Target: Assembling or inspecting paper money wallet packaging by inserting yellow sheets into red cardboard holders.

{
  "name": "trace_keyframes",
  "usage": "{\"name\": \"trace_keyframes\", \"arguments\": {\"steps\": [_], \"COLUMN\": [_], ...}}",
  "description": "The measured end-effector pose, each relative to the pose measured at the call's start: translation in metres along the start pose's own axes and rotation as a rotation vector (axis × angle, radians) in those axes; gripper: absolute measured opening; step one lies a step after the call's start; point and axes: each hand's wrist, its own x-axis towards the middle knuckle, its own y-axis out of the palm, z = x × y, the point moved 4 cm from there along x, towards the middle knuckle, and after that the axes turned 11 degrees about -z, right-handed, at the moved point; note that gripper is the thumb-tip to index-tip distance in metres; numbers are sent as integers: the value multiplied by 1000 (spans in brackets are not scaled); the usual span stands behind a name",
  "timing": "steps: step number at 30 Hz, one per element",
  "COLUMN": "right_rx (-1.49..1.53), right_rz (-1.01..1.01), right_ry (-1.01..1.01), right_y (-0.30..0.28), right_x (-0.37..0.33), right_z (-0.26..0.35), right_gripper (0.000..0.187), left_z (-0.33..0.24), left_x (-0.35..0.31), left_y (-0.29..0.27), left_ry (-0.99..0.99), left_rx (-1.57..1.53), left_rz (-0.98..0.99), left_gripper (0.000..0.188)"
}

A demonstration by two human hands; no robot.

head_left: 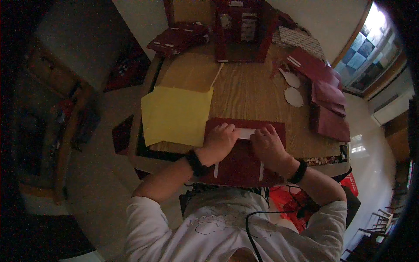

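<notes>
A dark red sheet of card or paper [238,163] lies at the table's front edge, its near part reaching over the edge toward my lap. Across its upper middle runs a short white strip [246,133]. My left hand [219,142] is closed at the strip's left end, fingers curled over it. At the other end my right hand [271,147] pinches the strip, knuckles up. Two narrow white strips, a left one [216,169] and a right one [261,171], run lengthwise on the sheet below my hands. The fingertips themselves are partly hidden.
Yellow sheets [176,115] lie at the left of the wooden table [248,91]. Dark red folded pieces [329,118] line the right side near pale paper cutouts [293,97]. At the back stand a dark red box [242,30] and a red stack [181,37]. A cable [248,231] crosses my front.
</notes>
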Motion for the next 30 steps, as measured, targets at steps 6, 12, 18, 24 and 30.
{"name": "trace_keyframes", "arguments": {"steps": [6,12,18,24,30], "right_rx": [207,-85,-110,246,831], "right_rz": [25,280,-141,-19,42], "right_ry": [77,-43,25,69,306], "right_y": [5,7,-1,4,20], "right_x": [0,-16,-21,-21,-3], "right_z": [-16,14,17,-12,-51], "right_gripper": [35,44,43,46,31], "left_z": [7,2,-1,1,22], "left_x": [1,-5,-11,-15,-12], "left_y": [-2,-16,-15,-20,-8], "left_ry": [-108,2,18,-267,-458], "left_rx": [-105,6,67,-335,-465], "left_rz": [138,74,60,208,292], "left_gripper": [13,11,11,16,17]}}
